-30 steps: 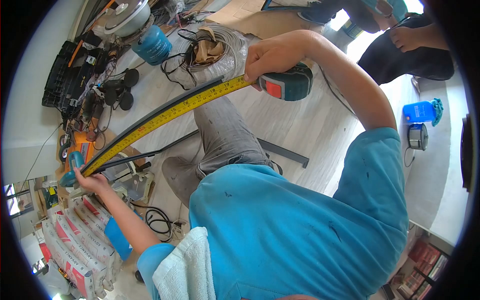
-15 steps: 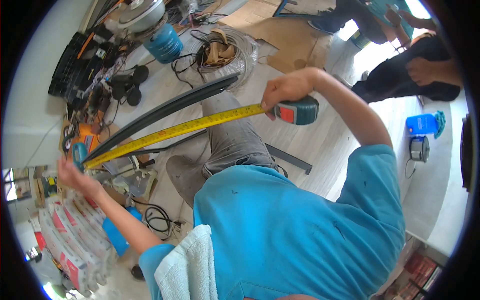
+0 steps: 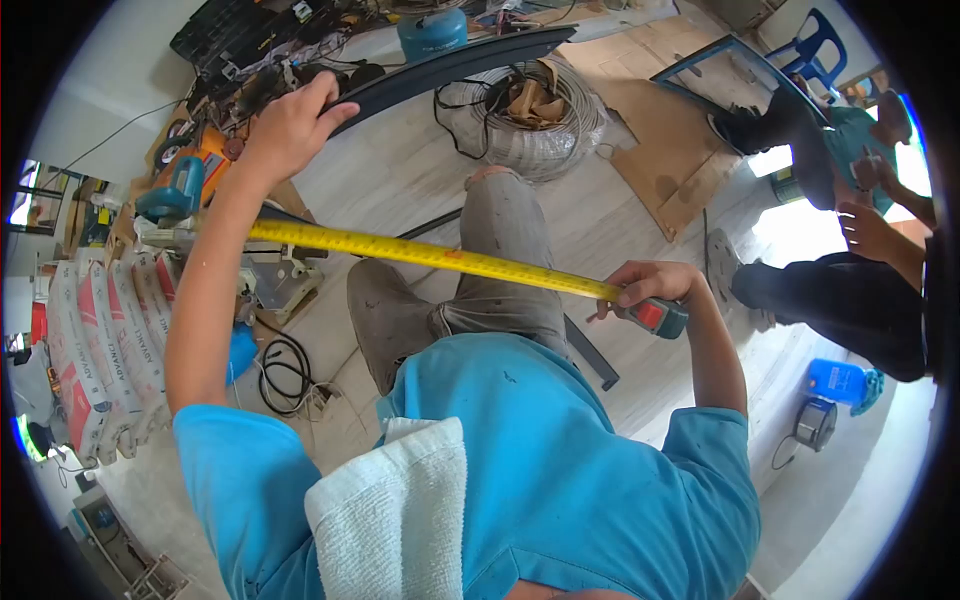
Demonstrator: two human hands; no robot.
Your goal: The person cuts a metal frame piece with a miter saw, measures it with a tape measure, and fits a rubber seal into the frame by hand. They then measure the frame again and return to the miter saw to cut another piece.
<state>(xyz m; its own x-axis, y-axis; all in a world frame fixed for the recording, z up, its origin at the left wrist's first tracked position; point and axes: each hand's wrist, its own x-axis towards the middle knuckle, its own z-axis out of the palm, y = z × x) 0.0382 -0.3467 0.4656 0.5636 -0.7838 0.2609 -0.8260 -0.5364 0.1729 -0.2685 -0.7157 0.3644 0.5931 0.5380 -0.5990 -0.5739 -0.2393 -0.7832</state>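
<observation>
A tape measure (image 3: pixel 655 315) is in my right hand (image 3: pixel 652 285), whose fingers are closed around the front of its case. Its yellow blade (image 3: pixel 430 255) stretches across to the left, and its far end is hidden behind my left forearm. Higher up, my left hand (image 3: pixel 298 125) grips a long dark profile (image 3: pixel 450 68) near its left part, thumb on one side and fingers on the other. The profile slants up to the right. A teal-handled power tool (image 3: pixel 175 193) stands left of my left forearm.
Coiled cable in plastic (image 3: pixel 545 120) lies beyond my knees, beside cardboard (image 3: pixel 670 150). A metal bar (image 3: pixel 592 352) is on the floor by my leg. Stacked bags (image 3: pixel 110 350) stand at left. Two people are at right, one in dark trousers (image 3: pixel 840 310).
My left hand has moved from the blade's far end up onto the dark profile. My right hand and the tape case are lower in view. The view has shifted.
</observation>
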